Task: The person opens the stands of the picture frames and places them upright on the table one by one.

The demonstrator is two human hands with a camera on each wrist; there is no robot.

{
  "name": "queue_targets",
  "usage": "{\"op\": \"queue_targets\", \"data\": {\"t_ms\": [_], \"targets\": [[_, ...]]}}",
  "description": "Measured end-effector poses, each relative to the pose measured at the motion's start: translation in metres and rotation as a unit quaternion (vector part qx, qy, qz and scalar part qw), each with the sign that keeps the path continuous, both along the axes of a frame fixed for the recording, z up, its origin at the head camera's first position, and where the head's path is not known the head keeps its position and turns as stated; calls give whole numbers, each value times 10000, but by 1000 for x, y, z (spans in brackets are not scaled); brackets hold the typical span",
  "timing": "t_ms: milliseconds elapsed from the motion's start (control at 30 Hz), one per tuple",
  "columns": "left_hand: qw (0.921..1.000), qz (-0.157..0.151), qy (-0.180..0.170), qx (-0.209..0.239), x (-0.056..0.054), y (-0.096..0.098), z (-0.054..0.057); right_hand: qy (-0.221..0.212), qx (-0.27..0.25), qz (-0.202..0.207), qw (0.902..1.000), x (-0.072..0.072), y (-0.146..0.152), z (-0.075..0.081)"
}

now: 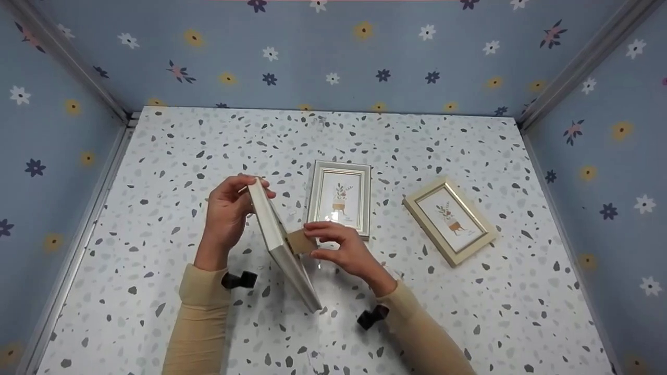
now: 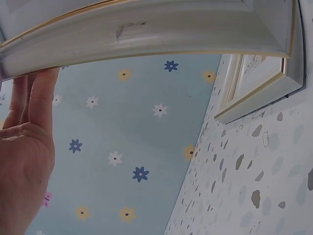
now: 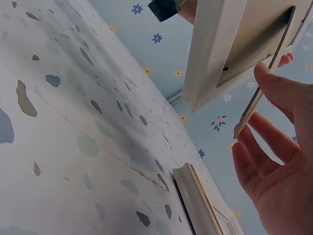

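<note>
A white picture frame [image 1: 267, 219] is held tilted up over the table, its brown back turned to the right. My left hand [image 1: 226, 213] grips its upper edge, fingers over the far side. In the left wrist view, the frame's front moulding [image 2: 161, 32] crosses the top, with a dark scuff on it. My right hand [image 1: 344, 247] pinches the thin brown stand [image 1: 301, 241] on the frame's back between thumb and fingers. The right wrist view shows this stand [image 3: 266, 73] edge-on, angled out from the back panel.
A second white frame [image 1: 311, 200] with a plant print lies face up behind my right hand. Farther right, a beige-gold frame [image 1: 426, 229] lies turned at an angle. Blue flowered panels [image 1: 333, 57] border the speckled table [image 1: 172, 151].
</note>
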State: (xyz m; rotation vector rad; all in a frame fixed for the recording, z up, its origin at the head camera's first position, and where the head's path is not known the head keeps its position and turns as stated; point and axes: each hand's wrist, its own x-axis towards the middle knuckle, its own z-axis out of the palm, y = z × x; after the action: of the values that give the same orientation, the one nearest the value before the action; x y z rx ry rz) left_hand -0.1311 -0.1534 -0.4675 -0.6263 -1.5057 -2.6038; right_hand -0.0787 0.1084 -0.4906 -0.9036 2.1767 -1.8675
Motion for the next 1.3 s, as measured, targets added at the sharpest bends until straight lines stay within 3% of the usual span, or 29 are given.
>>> {"op": "queue_targets", "data": {"t_ms": [333,433,600,933,1033,1300], "targets": [[10000,-57,-2,-8,1,-4,-1,562,408,-343,9970,0,4,4],[10000,-76,-22,-48,2,-6,-1,732,524,-448,9949,-4,7,-7],[9991,108,-68,-408,3,-8,1,1054,673,-554,9906,-11,14,-25],[9911,326,-75,-1292,4,-19,-4,1783,1115,-846,9740,-13,26,-16],[9901,300,-40,-1374,4,-20,-6,1803,1219,-917,9717,-12,28,-15],[9883,339,18,-1484,6,-19,-4,1334,981,-894,9821,-10,25,-20]]}}
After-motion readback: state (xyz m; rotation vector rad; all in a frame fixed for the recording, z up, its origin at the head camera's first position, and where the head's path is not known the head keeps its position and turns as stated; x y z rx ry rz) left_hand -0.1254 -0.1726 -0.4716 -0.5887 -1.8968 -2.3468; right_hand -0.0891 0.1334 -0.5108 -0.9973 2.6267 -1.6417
